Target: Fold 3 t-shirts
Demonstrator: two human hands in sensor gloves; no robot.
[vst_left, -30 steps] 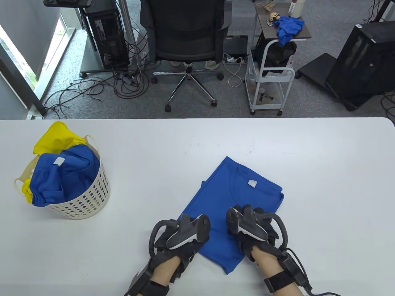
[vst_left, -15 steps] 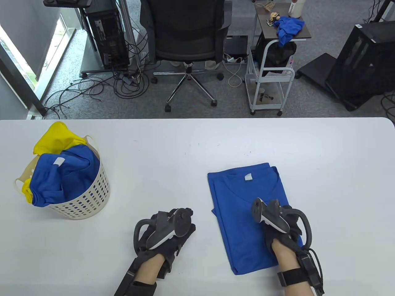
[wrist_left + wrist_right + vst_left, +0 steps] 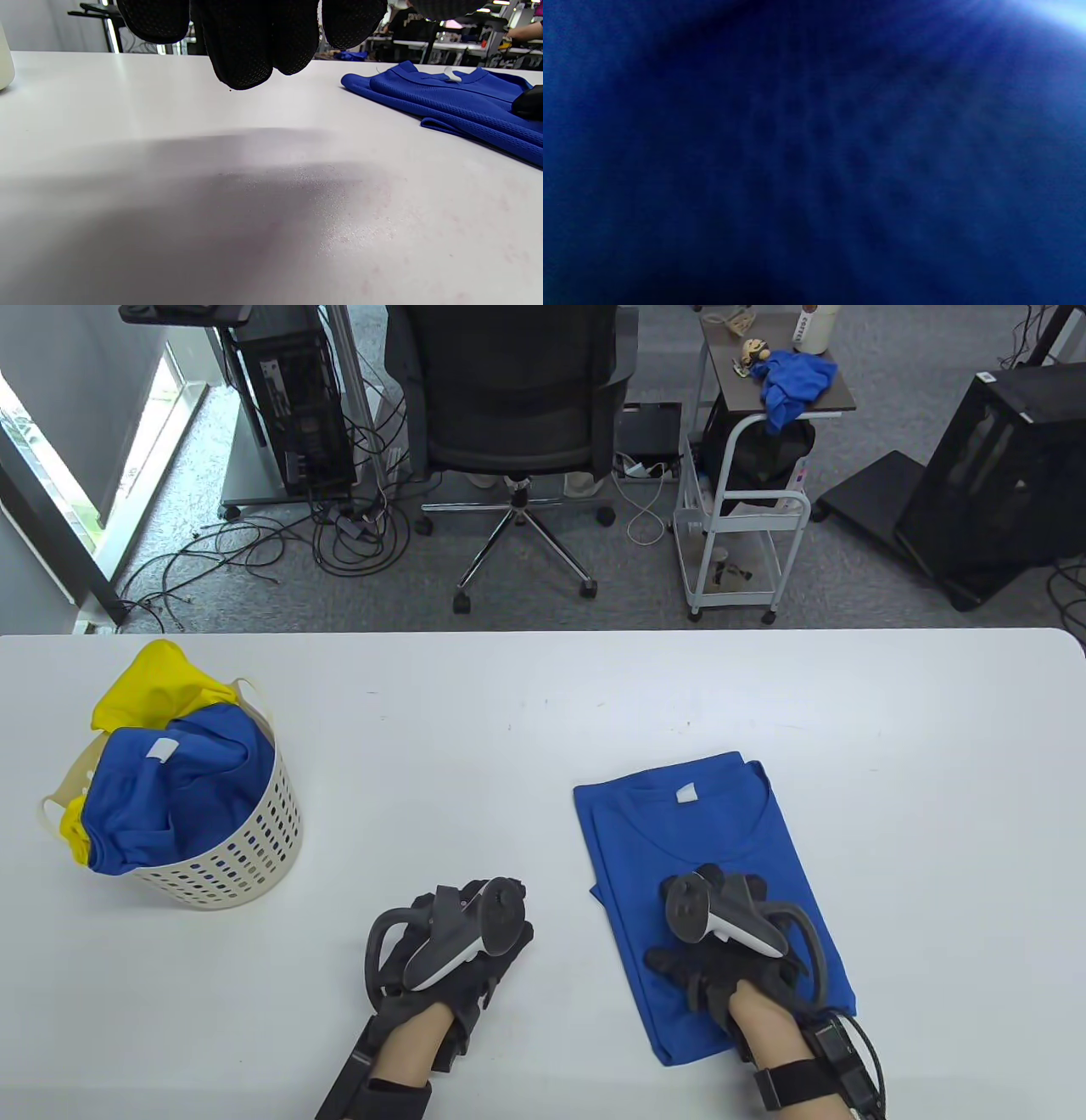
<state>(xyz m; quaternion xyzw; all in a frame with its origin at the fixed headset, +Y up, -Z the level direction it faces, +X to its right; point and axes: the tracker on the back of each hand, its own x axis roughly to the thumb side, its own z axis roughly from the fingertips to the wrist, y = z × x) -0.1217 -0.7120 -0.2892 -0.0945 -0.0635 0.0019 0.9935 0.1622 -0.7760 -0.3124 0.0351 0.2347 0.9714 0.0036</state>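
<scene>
The shirt (image 3: 679,848) lies folded lengthwise on the bench (image 3: 509,712), under your right hand (image 3: 725,954), collar end beyond the fingertips. Since a second ago it has swung from a diagonal to nearly square with the bench edge. Your right hand has slid back toward the hem and presses flat, fingers spread. Your left hand (image 3: 454,946) has come off the cloth and rests on bare bench beside it, empty, fingers loosely together. Judgement: cross-fold comes next. The basket (image 3: 246,857) stands well off your left hand, with blue and yellow shirts still in it.
</scene>
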